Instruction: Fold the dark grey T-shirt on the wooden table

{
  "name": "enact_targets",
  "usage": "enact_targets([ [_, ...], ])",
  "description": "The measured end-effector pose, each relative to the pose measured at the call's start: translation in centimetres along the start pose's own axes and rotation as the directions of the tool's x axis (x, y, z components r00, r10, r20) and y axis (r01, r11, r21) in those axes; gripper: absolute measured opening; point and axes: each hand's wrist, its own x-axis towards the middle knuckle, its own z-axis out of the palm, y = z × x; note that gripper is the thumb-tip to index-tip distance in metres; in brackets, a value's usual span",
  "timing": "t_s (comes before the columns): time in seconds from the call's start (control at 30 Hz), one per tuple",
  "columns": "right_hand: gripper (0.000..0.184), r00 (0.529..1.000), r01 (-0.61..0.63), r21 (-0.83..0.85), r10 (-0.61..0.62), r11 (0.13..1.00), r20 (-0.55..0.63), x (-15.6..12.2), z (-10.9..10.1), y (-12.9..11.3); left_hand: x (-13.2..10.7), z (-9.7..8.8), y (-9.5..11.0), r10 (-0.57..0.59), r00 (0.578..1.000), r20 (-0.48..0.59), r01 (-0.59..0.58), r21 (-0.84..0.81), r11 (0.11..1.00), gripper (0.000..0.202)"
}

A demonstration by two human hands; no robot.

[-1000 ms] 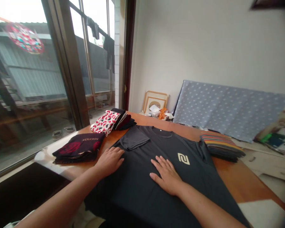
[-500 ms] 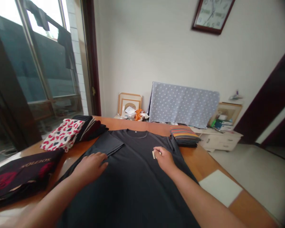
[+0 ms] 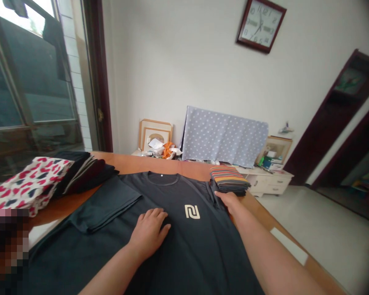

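A black long-sleeved shirt (image 3: 184, 254) lies spread over the table, its collar at the far side and a cream logo (image 3: 192, 212) on the chest. The sleeve on the left (image 3: 113, 200) is folded inward over the body. My left hand (image 3: 152, 229) rests flat on the shirt's chest, fingers stretched out and holding nothing. At the shirt's right edge, my right hand (image 3: 229, 203) has its fingers closed on the bunched sleeve, beside a stack of folded striped clothes (image 3: 229, 178). Part of its fingers is hidden.
Folded clothes, among them a white heart-print one (image 3: 33, 180) and dark ones (image 3: 86, 172), lie on the left of the wooden table (image 3: 135, 162). A white sheet (image 3: 289, 246) lies near its right edge. Beyond stands a white cabinet (image 3: 272, 184) by a cloth-covered object (image 3: 224, 135).
My left hand has moved right onto the shirt's chest. My right hand has gone from the logo out to the sleeve at the right edge, uncovering the logo. The view has turned right.
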Motion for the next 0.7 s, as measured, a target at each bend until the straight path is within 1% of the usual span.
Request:
enact_targets([
  [0.1, 0.023, 0.997, -0.080, -0.099, 0.081, 0.992, 0.003, 0.4, 0.5, 0.6, -0.1, 0.4, -0.8, 0.015, 1.000, 0.012, -0.015, -0.020, 1.000, 0.040],
  [0.2, 0.024, 0.993, -0.110, -0.186, 0.100, 0.976, -0.062, -0.4, 0.4, -0.1, 0.0, 0.4, -1.0, 0.012, 1.000, 0.014, -0.012, -0.038, 0.999, 0.039],
  [0.23, 0.025, 0.993, -0.087, -0.228, 0.066, 0.970, -0.099, -1.1, 0.3, -0.7, 0.0, 0.4, -1.0, 0.012, 1.000, 0.011, -0.012, -0.041, 0.999, 0.038],
  [0.27, 0.026, 0.993, -0.026, -0.283, -0.008, 0.959, -0.119, -2.0, 0.2, -1.5, 0.0, 0.4, -1.0, 0.011, 1.000, 0.008, -0.011, -0.042, 0.999, 0.038],
  [0.3, 0.026, 0.987, 0.079, -0.347, -0.122, 0.935, -0.105, -3.0, 0.2, -2.3, 0.1, 0.4, -1.0, 0.011, 1.000, 0.006, -0.010, -0.043, 0.999, 0.038],
  [0.33, 0.026, 0.962, 0.238, -0.404, -0.272, 0.883, -0.030, -4.0, 0.1, -3.1, 0.1, 0.5, -0.9, 0.009, 1.000, 0.007, -0.009, -0.042, 0.999, 0.038],
  [0.37, 0.025, 0.901, 0.423, -0.420, -0.421, 0.803, 0.103, -5.1, 0.0, -3.8, 0.1, 0.5, -0.9, 0.008, 1.000, 0.008, -0.008, -0.041, 0.999, 0.038],
  [0.4, 0.025, 0.808, 0.588, -0.391, -0.537, 0.708, 0.243, -6.0, 0.0, -4.4, 0.1, 0.5, -0.9, 0.009, 1.000, 0.009, -0.009, -0.040, 0.999, 0.038],
  [0.43, 0.026, 0.713, 0.700, -0.332, -0.605, 0.632, 0.353, -6.7, -0.1, -4.7, 0.1, 0.6, -0.9, 0.010, 1.000, 0.009, -0.010, -0.039, 0.999, 0.038],
  [0.47, 0.027, 0.654, 0.754, -0.283, -0.637, 0.593, 0.408, -7.2, -0.3, -4.8, 0.1, 0.6, -0.9, 0.011, 1.000, 0.006, -0.011, -0.038, 0.999, 0.037],
  [0.5, 0.029, 0.647, 0.759, -0.264, -0.643, 0.595, 0.410, -7.4, -0.4, -4.7, 0.1, 0.6, -0.9, 0.013, 1.000, 0.003, -0.013, -0.038, 0.999, 0.037],
  [0.53, 0.029, 0.682, 0.729, -0.272, -0.630, 0.628, 0.372, -7.4, -0.6, -4.5, 0.1, 0.6, -0.9, 0.014, 1.000, 0.001, -0.014, -0.039, 0.999, 0.036],
  [0.6, 0.029, 0.791, 0.611, -0.301, -0.561, 0.732, 0.243, -6.8, -0.8, -3.8, 0.1, 0.6, -0.8, 0.012, 1.000, 0.001, -0.012, -0.043, 0.999, 0.036],
  [0.63, 0.029, 0.835, 0.550, -0.302, -0.515, 0.779, 0.192, -6.4, -0.9, -3.4, 0.1, 0.6, -0.8, 0.010, 1.000, 0.003, -0.009, -0.044, 0.999, 0.037],
  [0.67, 0.030, 0.866, 0.500, -0.293, -0.472, 0.815, 0.166, -6.1, -1.0, -3.2, 0.1, 0.6, -0.8, 0.007, 1.000, 0.005, -0.006, -0.045, 0.999, 0.037],
  [0.7, 0.031, 0.886, 0.464, -0.279, -0.434, 0.841, 0.165, -5.9, -1.0, -3.2, 0.1, 0.6, -0.8, 0.003, 1.000, 0.006, -0.003, -0.045, 0.999, 0.037],
])
